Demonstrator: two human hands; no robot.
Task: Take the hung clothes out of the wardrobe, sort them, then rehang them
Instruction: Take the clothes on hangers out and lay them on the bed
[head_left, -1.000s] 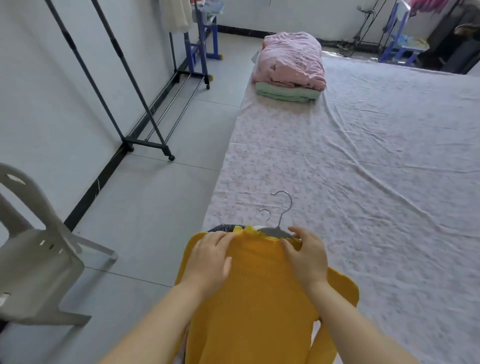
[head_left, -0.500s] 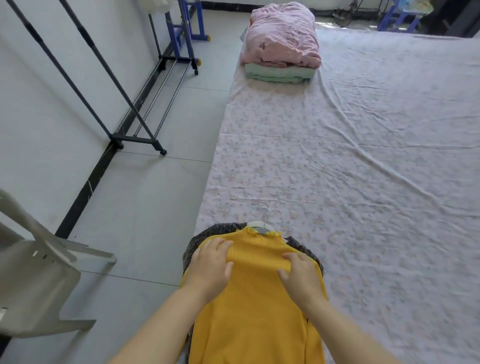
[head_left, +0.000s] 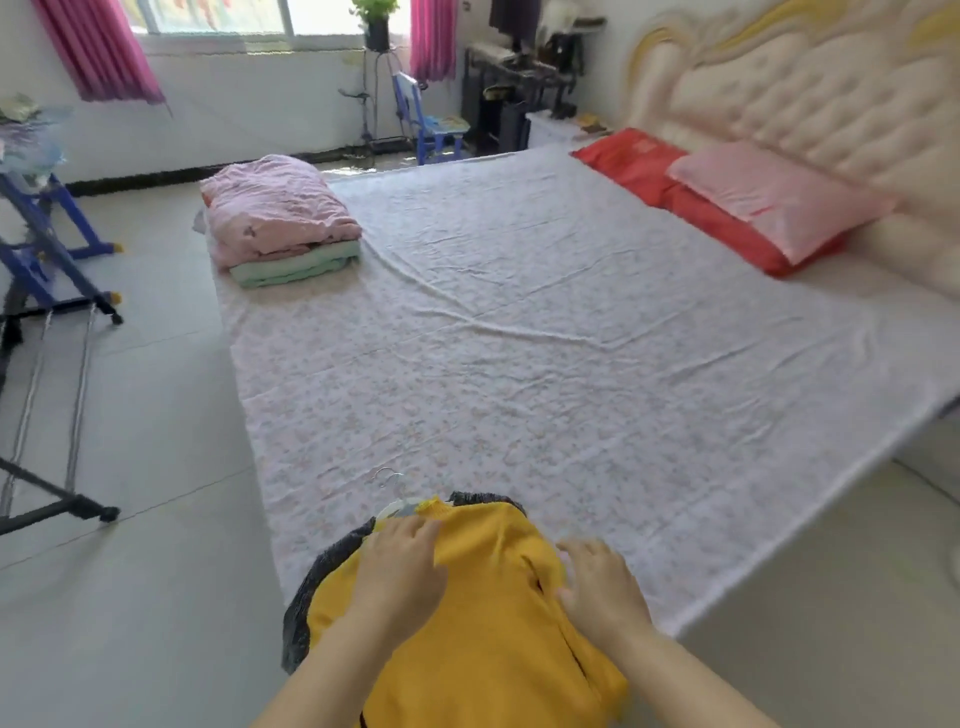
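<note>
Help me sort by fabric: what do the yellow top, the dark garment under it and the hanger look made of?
Yellow top: soft knit, perhaps wool or acrylic; matte, with limp folds.
Dark garment: fuzzy black-grey speckled cloth with a fringed edge; fibre unclear.
Hanger: thin shiny hook, likely metal wire; its pale shoulder part may be plastic, too blurred to tell.

One head-worn wide-angle view looks forward and down across the bed (head_left: 519, 338) toward the window (head_left: 208, 15); left hand (head_left: 402, 566) and right hand (head_left: 597, 587), seemingly motion-blurred, lie nearest, at bottom.
</note>
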